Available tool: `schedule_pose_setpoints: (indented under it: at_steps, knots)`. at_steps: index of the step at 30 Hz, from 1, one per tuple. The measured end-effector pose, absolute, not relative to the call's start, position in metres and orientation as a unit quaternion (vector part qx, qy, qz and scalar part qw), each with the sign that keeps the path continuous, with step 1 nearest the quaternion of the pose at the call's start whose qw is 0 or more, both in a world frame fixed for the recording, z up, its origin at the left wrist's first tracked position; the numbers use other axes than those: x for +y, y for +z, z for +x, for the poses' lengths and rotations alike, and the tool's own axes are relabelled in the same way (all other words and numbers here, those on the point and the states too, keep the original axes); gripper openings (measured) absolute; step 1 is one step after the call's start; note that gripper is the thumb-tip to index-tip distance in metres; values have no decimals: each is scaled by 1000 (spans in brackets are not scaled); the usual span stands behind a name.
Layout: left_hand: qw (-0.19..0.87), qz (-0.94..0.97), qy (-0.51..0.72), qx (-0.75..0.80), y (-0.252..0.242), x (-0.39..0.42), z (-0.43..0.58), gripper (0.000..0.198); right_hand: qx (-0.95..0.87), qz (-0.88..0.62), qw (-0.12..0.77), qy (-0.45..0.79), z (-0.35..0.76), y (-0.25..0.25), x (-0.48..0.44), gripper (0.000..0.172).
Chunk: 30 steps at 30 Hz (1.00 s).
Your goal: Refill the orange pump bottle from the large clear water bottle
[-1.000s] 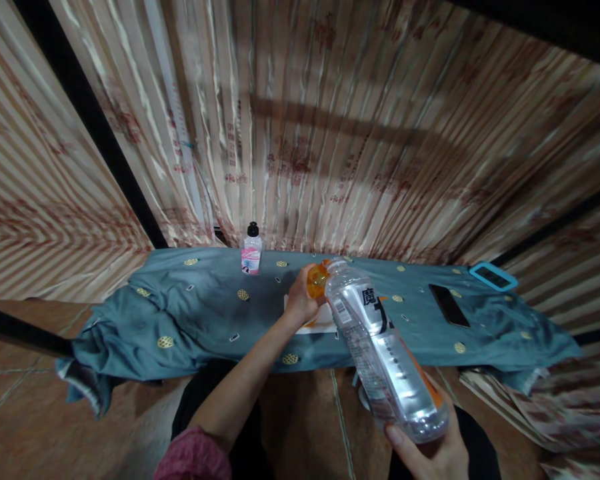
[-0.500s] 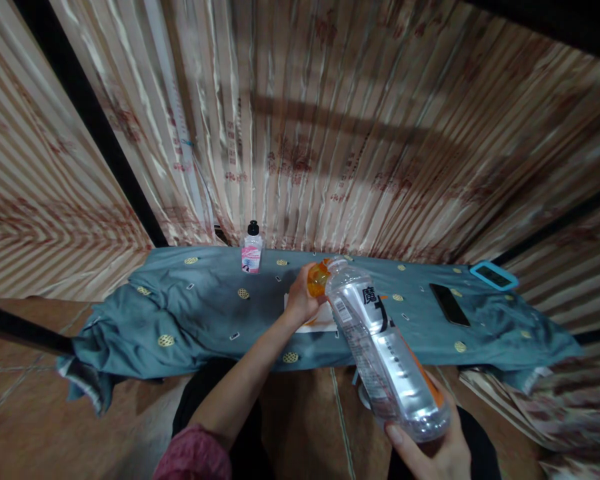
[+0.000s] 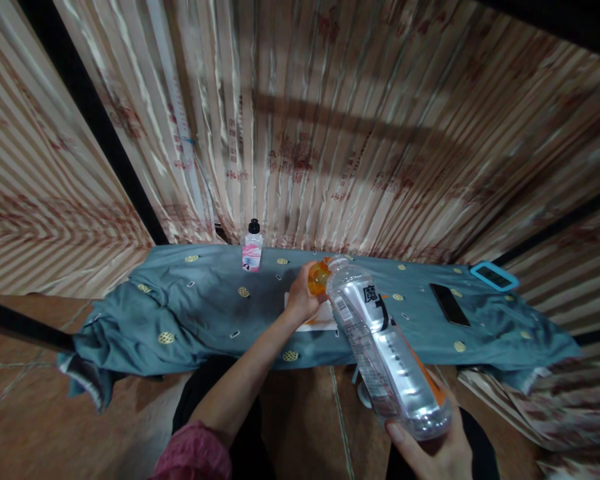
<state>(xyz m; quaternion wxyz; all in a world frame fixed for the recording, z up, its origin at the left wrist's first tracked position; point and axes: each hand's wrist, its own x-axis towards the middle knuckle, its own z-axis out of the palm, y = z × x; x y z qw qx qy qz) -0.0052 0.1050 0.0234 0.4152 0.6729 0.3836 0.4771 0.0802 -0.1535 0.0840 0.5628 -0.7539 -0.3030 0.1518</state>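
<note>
My right hand (image 3: 437, 448) grips the base of a large clear plastic bottle (image 3: 383, 350) with a black and orange label, tilted away from me. Its neck points toward the low table. My left hand (image 3: 303, 297) is closed round the bottle's orange cap (image 3: 319, 278). Under the left hand lies a white paper or pad (image 3: 320, 319) on the blue-green patterned cloth (image 3: 200, 313) that covers the table.
A small bottle with a pink label and black cap (image 3: 252, 248) stands at the table's back edge. A black phone (image 3: 449, 304) and a device in a blue case (image 3: 494, 275) lie to the right. Striped curtains hang behind. Tiled floor lies below.
The view has shifted very slightly. Both hands keep their hold on the bottle and its cap.
</note>
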Motion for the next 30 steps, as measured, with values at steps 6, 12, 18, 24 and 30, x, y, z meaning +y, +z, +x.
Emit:
schedule_pose_setpoints:
  at_steps: [6,12,18,24,30]
  knots:
    - [430,662,487,375,22,105,-5,77,-307,-760,553,149,81,86,-153,86]
    - [434,655,487,382,22,106,-4,78,-299,-766,549,148,79,90,-152,85]
    - [429,660,485,380,23,105,-4,77,-293,-776,541,143,79,93,-152,88]
    - [432,666,482,370,24,105,-6,76,-303,-769,545,136,79,93,-152,84]
    - [429,672,478,369,23,104,-7,75,-312,-768,545,130,79,92,-153,82]
